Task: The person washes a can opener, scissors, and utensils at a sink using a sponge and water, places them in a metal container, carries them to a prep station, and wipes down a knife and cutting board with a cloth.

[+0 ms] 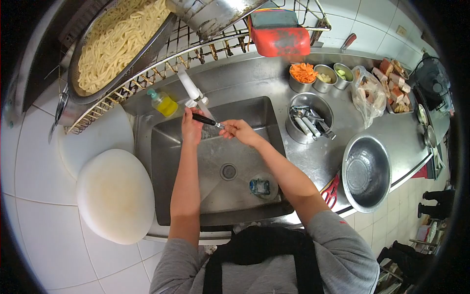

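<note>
Over the sink point(215, 196), my two hands hold a black-handled metal utensil point(204, 119) beneath the white faucet point(189, 84). My left hand point(191, 130) is closed at the handle's far end. With closed fingers, my right hand point(238, 132) pinches the metal end, which is mostly hidden, so its kind does not show. Water seems to run from the spout close to the utensil. At the sink's lower right, a clear bowl point(270, 193) contains a blue-green scrubbing pad point(259, 186). A bottle of yellow soap point(163, 104) stands behind the sink's left corner.
On the right counter are a metal pot of utensils point(295, 132), a large steel bowl point(366, 152), red-handled scissors point(331, 193) and a plastic bag point(368, 95). A noodle-filled colander point(73, 73) sits on the wire rack point(161, 74) overhead. Round white boards point(115, 196) lean at left.
</note>
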